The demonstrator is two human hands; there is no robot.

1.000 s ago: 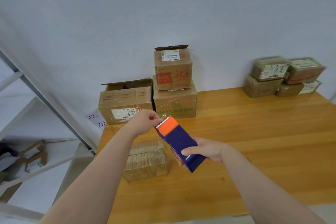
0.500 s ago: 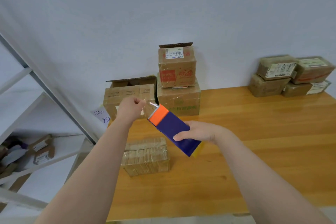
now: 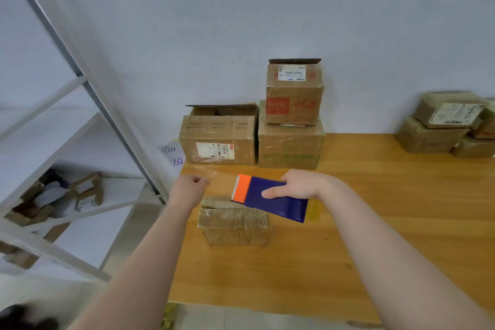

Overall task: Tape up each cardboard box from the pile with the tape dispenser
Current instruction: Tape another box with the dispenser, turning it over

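My right hand [image 3: 297, 185] grips a blue tape dispenser [image 3: 270, 199] with an orange front end, held level above the table. A strip of clear tape [image 3: 219, 175] stretches left from it to my left hand [image 3: 188, 190], which pinches the tape's end. Below them a small cardboard box [image 3: 233, 225], wrapped in tape, lies on the wooden table [image 3: 348, 222]. At the back stands the pile: an open-topped box [image 3: 218, 139] on the left, and a larger box [image 3: 290, 146] with a smaller open-flapped box [image 3: 294, 94] on top.
Several taped boxes [image 3: 442, 126] are stacked at the table's far right against the wall. A white metal shelf frame [image 3: 80, 104] with small boxes on it stands left of the table. A paper note [image 3: 174, 154] hangs by the table's back left corner.
My left hand has pulled the tape's end further left, away from the dispenser. My right hand has turned the dispenser from tilted to nearly level and lowered it over the small box.
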